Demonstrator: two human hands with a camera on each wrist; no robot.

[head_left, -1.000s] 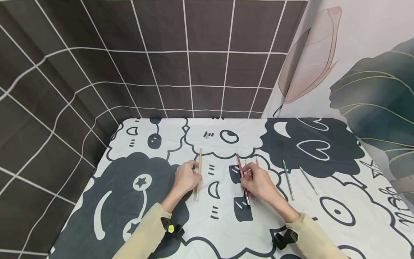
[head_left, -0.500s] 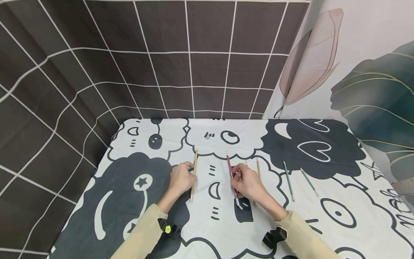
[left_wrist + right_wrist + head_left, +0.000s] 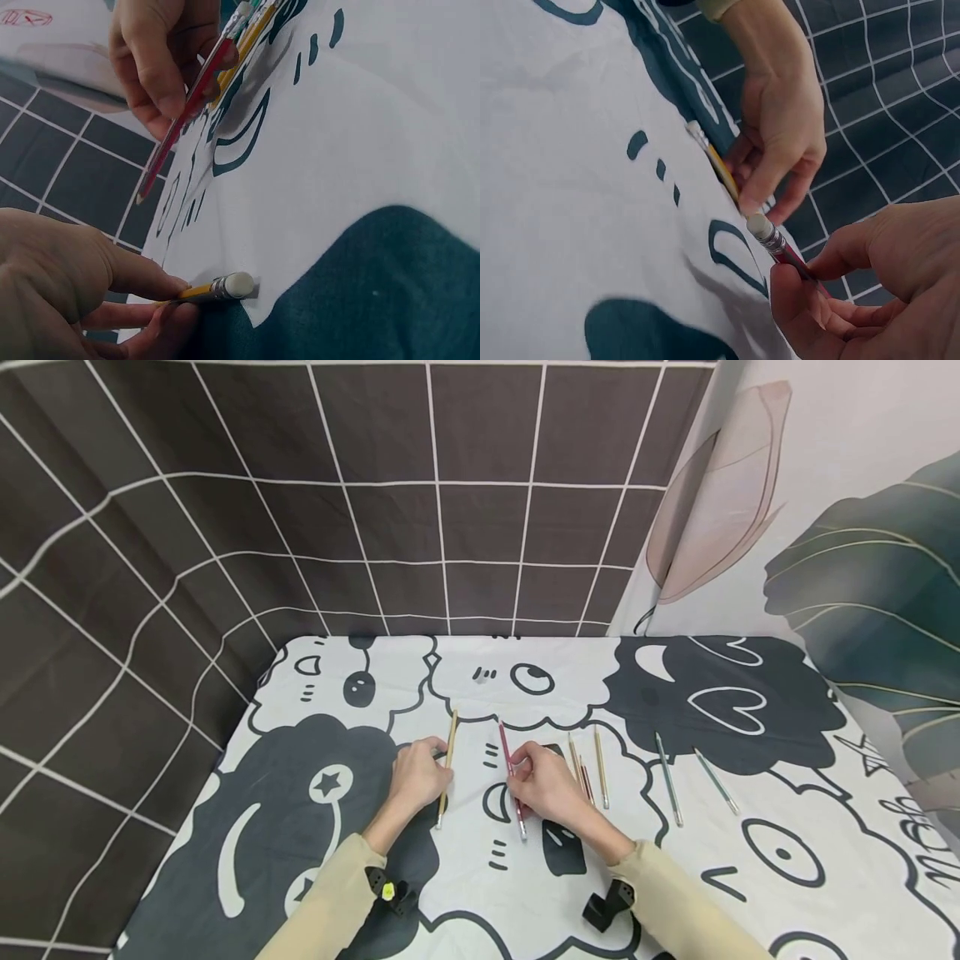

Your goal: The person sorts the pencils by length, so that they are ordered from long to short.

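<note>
My left hand (image 3: 418,774) pinches a yellow pencil (image 3: 452,739) between thumb and fingers. In the left wrist view that pencil's white eraser (image 3: 239,284) points toward the camera, close over the cloth. To the right, my right hand (image 3: 546,781) pinches a red pencil (image 3: 505,743), its sharpened tip pointing away from me. The right wrist view shows the red pencil's eraser end (image 3: 760,226) sticking out past the thumb and finger. Both pencils stand roughly side by side, a hand's width apart.
Beside my right hand lie several pencils, among them a yellow pencil (image 3: 602,768). Farther right are two green pencils, one (image 3: 667,777) left of the other (image 3: 716,779). A patterned black-and-white cloth (image 3: 480,893) covers the table. A dark grid curtain (image 3: 390,518) hangs behind.
My right hand has moved left with the red pencil, uncovering pencils behind it. My left hand has shifted slightly left with the yellow pencil.
</note>
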